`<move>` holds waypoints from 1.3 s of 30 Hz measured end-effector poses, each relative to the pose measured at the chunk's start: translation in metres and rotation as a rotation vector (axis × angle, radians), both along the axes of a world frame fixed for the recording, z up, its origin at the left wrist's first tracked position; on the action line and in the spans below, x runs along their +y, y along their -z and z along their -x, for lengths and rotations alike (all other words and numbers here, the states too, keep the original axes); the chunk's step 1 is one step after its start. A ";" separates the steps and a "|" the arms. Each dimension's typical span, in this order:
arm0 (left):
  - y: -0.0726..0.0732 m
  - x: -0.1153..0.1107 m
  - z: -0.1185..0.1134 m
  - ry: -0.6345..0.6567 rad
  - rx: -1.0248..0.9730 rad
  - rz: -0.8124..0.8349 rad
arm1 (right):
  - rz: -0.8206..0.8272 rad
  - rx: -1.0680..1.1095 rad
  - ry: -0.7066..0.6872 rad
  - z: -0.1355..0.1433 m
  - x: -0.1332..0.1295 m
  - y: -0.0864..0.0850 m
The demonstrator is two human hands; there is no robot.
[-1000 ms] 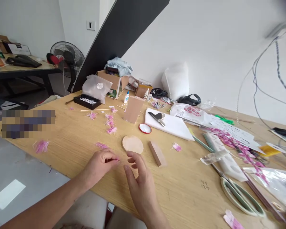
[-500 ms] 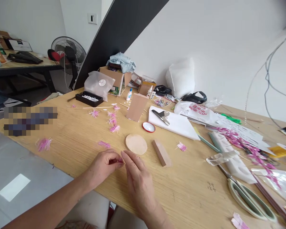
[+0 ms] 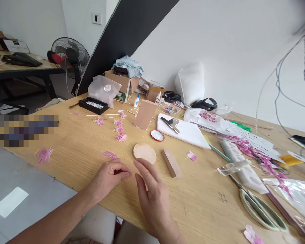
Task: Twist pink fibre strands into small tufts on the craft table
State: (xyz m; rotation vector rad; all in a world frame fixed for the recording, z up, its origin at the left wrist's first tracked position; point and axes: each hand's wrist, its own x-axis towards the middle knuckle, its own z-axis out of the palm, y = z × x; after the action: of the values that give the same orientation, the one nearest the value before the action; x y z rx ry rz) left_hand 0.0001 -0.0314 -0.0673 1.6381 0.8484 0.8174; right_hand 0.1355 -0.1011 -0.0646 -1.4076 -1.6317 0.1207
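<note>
My left hand (image 3: 111, 176) pinches thumb to forefinger over the front of the table; whatever is between the fingertips is too small to make out. Just right of it is my right hand (image 3: 152, 191), thumb and fingers apart, with nothing seen in it. Beyond the right fingertips lies a round wooden disc (image 3: 144, 153), and beside that a wooden block (image 3: 171, 163). A bundle of pink-purple strands (image 3: 110, 155) rests behind my left hand. Farther back are several pink fringed tufts (image 3: 118, 128), with another tuft (image 3: 45, 156) at the left.
Large scissors (image 3: 260, 208) and a pink scrap (image 3: 252, 234) lie at the right. Behind the disc are a red-rimmed lid (image 3: 157, 135), an upright board (image 3: 145, 114), a clip (image 3: 169, 124) on white foam (image 3: 193, 135), and a glue bottle (image 3: 136, 100). A black tray (image 3: 93, 105) sits back left.
My right hand has drawn away from the left fingertips, and its thumb and fingers have spread. The left hand keeps its pinch. The view has shifted slightly.
</note>
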 end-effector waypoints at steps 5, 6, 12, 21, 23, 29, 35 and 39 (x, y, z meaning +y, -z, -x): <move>-0.012 -0.003 0.001 -0.046 -0.171 0.136 | 0.299 0.564 0.005 0.000 0.001 -0.003; -0.014 -0.004 0.000 -0.041 -0.225 0.192 | 0.367 0.674 -0.084 0.002 0.002 -0.004; -0.014 -0.010 -0.006 -0.046 -0.343 0.373 | 0.489 0.893 -0.289 0.017 0.006 -0.008; -0.014 -0.018 -0.003 -0.036 -0.428 0.425 | 0.470 0.962 -0.213 0.021 0.006 -0.011; -0.013 -0.019 -0.004 -0.051 -0.468 0.445 | 0.467 0.965 -0.206 0.022 0.006 -0.011; -0.011 -0.019 -0.011 -0.059 -0.644 0.624 | 0.502 0.922 -0.151 0.021 0.008 -0.011; -0.010 -0.006 -0.004 -0.012 -0.378 0.372 | 0.509 0.575 -0.030 0.016 0.006 -0.006; -0.013 -0.001 -0.003 -0.040 -0.232 0.239 | 0.544 0.570 -0.057 0.013 0.005 -0.008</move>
State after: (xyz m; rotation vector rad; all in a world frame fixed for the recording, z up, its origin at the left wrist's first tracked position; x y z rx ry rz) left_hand 0.0027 -0.0325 -0.0545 1.2929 0.7834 0.8793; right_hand 0.1225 -0.0958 -0.0565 -1.5304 -1.1951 0.9679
